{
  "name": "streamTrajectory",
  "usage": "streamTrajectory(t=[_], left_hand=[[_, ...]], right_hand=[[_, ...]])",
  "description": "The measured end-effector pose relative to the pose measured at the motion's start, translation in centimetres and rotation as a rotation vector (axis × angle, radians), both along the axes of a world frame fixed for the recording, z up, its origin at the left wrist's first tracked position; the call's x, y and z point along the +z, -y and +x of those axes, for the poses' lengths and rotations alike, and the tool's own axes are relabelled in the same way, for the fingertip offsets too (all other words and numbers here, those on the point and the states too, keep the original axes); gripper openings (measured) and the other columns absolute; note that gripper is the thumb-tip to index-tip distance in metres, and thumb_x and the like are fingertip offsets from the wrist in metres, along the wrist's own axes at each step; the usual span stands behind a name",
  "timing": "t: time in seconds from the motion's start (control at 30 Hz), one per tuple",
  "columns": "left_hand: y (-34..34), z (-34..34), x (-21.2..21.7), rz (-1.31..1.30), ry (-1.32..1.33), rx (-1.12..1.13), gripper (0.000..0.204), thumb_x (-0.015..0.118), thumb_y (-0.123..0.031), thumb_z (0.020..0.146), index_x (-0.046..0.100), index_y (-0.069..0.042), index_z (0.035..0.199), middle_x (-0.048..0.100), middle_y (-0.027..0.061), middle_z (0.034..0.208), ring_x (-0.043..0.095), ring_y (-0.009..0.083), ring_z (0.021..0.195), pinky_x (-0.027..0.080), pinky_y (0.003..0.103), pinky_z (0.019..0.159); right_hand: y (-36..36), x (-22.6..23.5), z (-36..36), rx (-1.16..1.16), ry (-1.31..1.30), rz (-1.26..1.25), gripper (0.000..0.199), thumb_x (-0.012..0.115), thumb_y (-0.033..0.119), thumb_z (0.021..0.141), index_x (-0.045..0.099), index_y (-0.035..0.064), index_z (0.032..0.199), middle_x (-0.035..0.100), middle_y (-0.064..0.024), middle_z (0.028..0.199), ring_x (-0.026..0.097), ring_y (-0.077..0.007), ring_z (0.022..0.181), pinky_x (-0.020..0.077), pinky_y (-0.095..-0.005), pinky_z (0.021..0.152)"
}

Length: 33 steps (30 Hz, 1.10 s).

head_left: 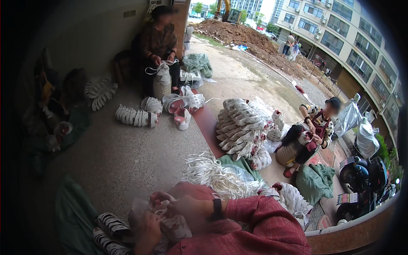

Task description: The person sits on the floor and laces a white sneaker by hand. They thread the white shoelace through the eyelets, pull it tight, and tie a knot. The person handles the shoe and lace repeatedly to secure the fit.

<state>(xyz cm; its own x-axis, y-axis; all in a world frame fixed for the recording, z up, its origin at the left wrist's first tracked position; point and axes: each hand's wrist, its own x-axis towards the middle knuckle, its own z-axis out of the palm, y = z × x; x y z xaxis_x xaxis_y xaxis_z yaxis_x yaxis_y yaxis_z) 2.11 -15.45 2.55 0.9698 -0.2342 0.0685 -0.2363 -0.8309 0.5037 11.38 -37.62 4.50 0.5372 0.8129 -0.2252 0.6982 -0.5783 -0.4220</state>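
Low in the picture, a white shoe upper (177, 228) with pinkish-red lining lies across my lap. My left hand (148, 227) is closed around its left side. Against the opening of the same shoe upper rests my right hand (187, 207), with a dark band at its wrist. Haze blurs its fingers, so their grip is hard to make out. Just left of my left hand, rows of nested white shoe uppers (111, 227) lie by a green sack (70, 212). A heap of white laces (216, 176) lies beyond my right arm.
A tall stack of shoe uppers (242, 127) stands ahead. A seated person (160, 46) at the far left handles a white lace over a shoe; another person (316, 123) works at the right. Green sacks (315, 180) and scooters (365, 180) stand right.
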Motion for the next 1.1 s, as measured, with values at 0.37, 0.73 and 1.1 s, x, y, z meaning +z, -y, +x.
streamTrajectory(t=[0.37,0.73,1.1], left_hand=[[-0.2,1.1,2.4,-0.180,-0.109,-0.197,0.018,0.072,-0.012,0.081,0.059,-0.004,0.091,0.059,0.0162,0.096,0.062,0.0383,0.091,0.049,0.046,0.076],[-2.2,1.9,-1.0,-0.284,-0.095,-0.090,0.018,0.074,-0.015,0.080,0.063,-0.008,0.091,0.067,0.0101,0.085,0.068,0.0315,0.082,0.052,0.042,0.072],[-0.4,-1.0,0.7,-0.363,-0.250,0.114,0.027,0.070,-0.016,0.089,0.050,-0.007,0.105,0.069,0.0118,0.082,0.070,0.0324,0.078,0.052,0.042,0.067]], right_hand=[[-0.4,-2.0,-0.7,0.021,0.111,0.214,0.037,0.059,0.014,0.090,0.055,0.0037,0.125,0.068,-0.0162,0.101,0.071,-0.0315,0.082,0.0550,-0.0412,0.066],[-0.3,-0.6,-0.1,0.410,0.352,0.111,0.032,0.059,0.010,0.083,0.052,-0.0024,0.112,0.058,-0.0104,0.089,0.065,-0.0211,0.058,0.0485,-0.0347,0.046],[-0.8,-1.7,0.7,0.321,0.095,0.286,0.028,0.061,0.012,0.091,0.051,0.0083,0.117,0.065,-0.0086,0.094,0.069,-0.0293,0.074,0.0530,-0.0392,0.053]])
